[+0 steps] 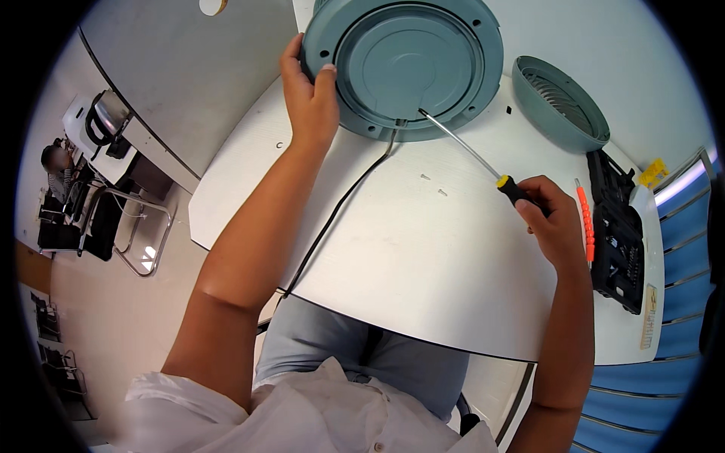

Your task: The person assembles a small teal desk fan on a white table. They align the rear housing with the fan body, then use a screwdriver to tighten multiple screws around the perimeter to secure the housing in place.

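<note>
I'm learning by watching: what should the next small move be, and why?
Perhaps ease the screwdriver toward where the black cable meets the round grey-green part: the right hand aims its tip close by; the left hand holds that part.

The top edge cut off the green base (411, 72), and its far side faced away, so the ends of the left hand's (312, 102) fingers (291, 60) were hidden behind the rim. The right hand (550, 215) covered much of the screwdriver's (474, 157) handle; whether its tip touched the base could not be told. The cord (336, 211) dropped past the desk's (423, 264) near edge, its lower end out of sight. Two pale pieces (425, 177) and a dark curl (279, 145) were too small to make out, as were the bits in the tool case (633, 283). The cover's (559, 113) outer back was hidden. A distant person (57, 166) was blurred.
</note>
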Tool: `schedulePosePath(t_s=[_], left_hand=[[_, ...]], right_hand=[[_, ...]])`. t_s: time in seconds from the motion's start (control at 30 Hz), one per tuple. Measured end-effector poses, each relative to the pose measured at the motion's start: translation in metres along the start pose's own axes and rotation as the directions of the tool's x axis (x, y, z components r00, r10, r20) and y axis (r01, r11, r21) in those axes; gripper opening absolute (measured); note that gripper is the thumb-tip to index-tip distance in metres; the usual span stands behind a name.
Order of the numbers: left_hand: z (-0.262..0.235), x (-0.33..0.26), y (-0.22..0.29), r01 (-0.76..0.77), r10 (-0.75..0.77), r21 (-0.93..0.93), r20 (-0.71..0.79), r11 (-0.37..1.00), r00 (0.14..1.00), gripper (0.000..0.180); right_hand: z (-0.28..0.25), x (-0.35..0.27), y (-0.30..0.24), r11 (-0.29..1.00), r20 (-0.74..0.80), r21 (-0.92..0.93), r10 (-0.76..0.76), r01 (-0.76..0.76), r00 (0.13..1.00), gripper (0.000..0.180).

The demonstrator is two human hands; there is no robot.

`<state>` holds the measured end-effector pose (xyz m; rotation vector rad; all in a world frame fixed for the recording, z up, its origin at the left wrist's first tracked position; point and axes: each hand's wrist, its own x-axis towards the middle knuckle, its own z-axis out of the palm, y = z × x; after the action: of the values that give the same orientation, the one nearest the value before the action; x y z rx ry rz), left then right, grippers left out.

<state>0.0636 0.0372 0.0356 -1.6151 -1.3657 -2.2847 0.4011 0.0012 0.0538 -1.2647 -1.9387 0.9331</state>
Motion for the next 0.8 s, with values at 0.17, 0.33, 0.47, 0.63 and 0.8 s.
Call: schedulePosePath(t_s=[0.17, 0.33, 0.47, 0.63, 0.8], left_hand=[[0.002, -0.002, 0.009, -0.003, 0.002, 0.006, 0.049, 1.0, 0.999, 0.055], [0.009, -0.005, 0.0, -0.074, 0.071, 0.018, 0.135, 0.997, 0.988, 0.06], [0.004, -0.002, -0.015, 0.006, -0.007, 0.013, 0.143, 1.0, 0.99, 0.058], [0.0, 0.0, -0.022, 0.04, -0.042, 0.028, 0.102, 0.999, 0.994, 0.06], [0.001, -0.002, 0.023, -0.382, 0.412, 0.439, 0.029, 0.814, 0.911, 0.05]], right_hand=[[0.0, 0.0, -0.001, 1.0, -0.012, -0.018, 0.009, -0.009, 1.0, 0.02], [0.0, 0.0, -0.001, 0.999, -0.025, -0.025, -0.027, 0.026, 0.999, 0.02], [-0.001, 0.0, 0.002, 0.998, -0.053, 0.025, -0.061, 0.063, 0.997, 0.018], [-0.004, 0.001, 0.002, 0.994, -0.063, 0.047, -0.097, 0.1, 0.993, 0.018], [-0.008, 0.0, -0.004, 0.993, -0.088, 0.091, -0.063, 0.071, 0.994, 0.019]])
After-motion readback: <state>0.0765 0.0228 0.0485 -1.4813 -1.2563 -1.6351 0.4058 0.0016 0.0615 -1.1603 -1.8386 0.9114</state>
